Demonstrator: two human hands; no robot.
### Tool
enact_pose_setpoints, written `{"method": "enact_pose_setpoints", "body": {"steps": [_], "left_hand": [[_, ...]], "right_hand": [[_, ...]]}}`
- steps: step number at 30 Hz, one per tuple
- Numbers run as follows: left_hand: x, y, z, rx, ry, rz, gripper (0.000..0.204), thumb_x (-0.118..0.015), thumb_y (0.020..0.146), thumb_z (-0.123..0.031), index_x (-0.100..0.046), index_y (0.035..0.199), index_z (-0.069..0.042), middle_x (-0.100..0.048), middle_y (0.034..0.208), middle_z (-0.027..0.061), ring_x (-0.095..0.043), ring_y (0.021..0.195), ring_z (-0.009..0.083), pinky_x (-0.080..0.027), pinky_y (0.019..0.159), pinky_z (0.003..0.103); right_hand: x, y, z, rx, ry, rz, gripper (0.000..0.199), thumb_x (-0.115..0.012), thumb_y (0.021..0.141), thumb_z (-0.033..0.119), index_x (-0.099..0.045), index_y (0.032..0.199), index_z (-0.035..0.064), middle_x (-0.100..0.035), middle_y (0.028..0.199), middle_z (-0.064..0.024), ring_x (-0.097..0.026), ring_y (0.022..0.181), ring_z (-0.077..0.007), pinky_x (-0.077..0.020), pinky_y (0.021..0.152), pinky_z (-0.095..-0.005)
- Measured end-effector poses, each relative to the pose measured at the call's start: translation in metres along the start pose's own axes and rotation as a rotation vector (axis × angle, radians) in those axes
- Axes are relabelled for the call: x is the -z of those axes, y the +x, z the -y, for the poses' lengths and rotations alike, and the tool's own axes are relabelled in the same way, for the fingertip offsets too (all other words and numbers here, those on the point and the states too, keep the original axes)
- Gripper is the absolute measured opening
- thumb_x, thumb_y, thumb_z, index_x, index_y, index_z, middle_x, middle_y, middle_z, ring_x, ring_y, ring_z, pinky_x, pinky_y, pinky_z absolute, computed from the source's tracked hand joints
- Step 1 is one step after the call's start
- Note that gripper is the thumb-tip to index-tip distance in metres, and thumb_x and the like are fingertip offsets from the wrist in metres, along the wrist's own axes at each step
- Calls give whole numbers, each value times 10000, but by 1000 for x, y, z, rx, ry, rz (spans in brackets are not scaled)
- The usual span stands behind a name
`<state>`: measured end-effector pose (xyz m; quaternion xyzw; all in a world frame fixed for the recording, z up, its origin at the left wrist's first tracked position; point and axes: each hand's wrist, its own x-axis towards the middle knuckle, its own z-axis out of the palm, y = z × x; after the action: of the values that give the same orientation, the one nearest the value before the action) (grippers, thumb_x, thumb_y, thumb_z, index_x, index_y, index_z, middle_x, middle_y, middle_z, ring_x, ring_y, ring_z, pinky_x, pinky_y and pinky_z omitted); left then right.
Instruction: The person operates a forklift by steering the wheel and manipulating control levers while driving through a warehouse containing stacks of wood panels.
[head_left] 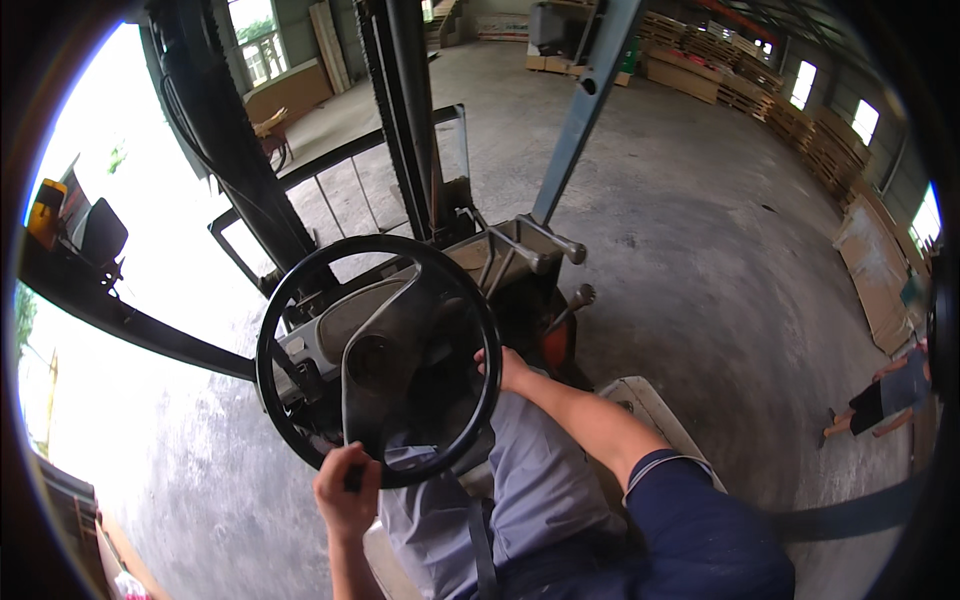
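Note:
I sit at the controls of a forklift, behind its black steering wheel. My left hand is closed at the near left of the rim, around a dark knob-like part mostly hidden by the fingers. At the right side of the rim, my right hand is closed round it, fingertips showing on the inner side. Beyond the wheel, right of the steering column, stand several control levers with rounded grips. Another lever sticks out lower on the right. Neither hand touches the levers.
The dark mast and load backrest rise ahead. A blue-grey post stands front right. Stacked wood and boards line the right wall. A person walks at the far right. Bright daylight fills the left opening.

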<state>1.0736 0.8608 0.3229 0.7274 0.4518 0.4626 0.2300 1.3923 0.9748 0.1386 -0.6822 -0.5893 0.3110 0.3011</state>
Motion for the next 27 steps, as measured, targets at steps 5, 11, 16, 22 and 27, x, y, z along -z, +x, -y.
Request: {"method": "enact_pose_setpoints", "body": {"steps": [5, 11, 16, 22, 27], "left_hand": [[-15, 3, -10, -101, -88, 88, 157, -659, 607, 70, -610, 748, 20, -603, 645, 111, -600, 585, 259, -475, 557, 310], [-23, 1, -27, -125, -109, 197, 267, -631, 594, 100, -609, 851, 31, -544, 614, 96, -605, 629, 306, -496, 561, 355], [-25, 3, -21, -119, -168, 258, 268, -650, 562, 50, -599, 824, 31, -549, 625, 103, -614, 669, 331, -528, 652, 398], [-21, 1, -25, -49, -153, 240, 178, -593, 597, 69, -579, 768, 20, -607, 671, 140, -622, 671, 335, -535, 671, 415], [-20, 2, -24, -62, -155, 227, 152, -575, 648, 72, -563, 795, 36, -613, 670, 151, -619, 633, 330, -539, 673, 429]], "right_hand": [[-71, 51, -18, 65, 222, -164, 409, -572, 831, 102, -540, 1232, 29, -657, 958, -147, -647, 860, -260, -505, 767, -351], [-98, 85, -13, 127, 289, -1, 279, -499, 899, 133, -555, 1163, 62, -612, 1095, -209, -608, 973, -366, -494, 815, -409], [-132, 98, -38, 232, 13, -222, 288, -528, 877, 166, -533, 1148, 69, -635, 986, -229, -596, 951, -418, -493, 786, -447], [-195, 115, -85, 32, 459, -497, 332, -546, 847, 134, -509, 1168, 58, -620, 995, -257, -561, 997, -443, -482, 799, -458], [-226, 133, -113, 136, 353, -371, 182, -515, 866, 145, -549, 1007, 35, -640, 903, -195, -610, 839, -393, -487, 715, -433]]}}
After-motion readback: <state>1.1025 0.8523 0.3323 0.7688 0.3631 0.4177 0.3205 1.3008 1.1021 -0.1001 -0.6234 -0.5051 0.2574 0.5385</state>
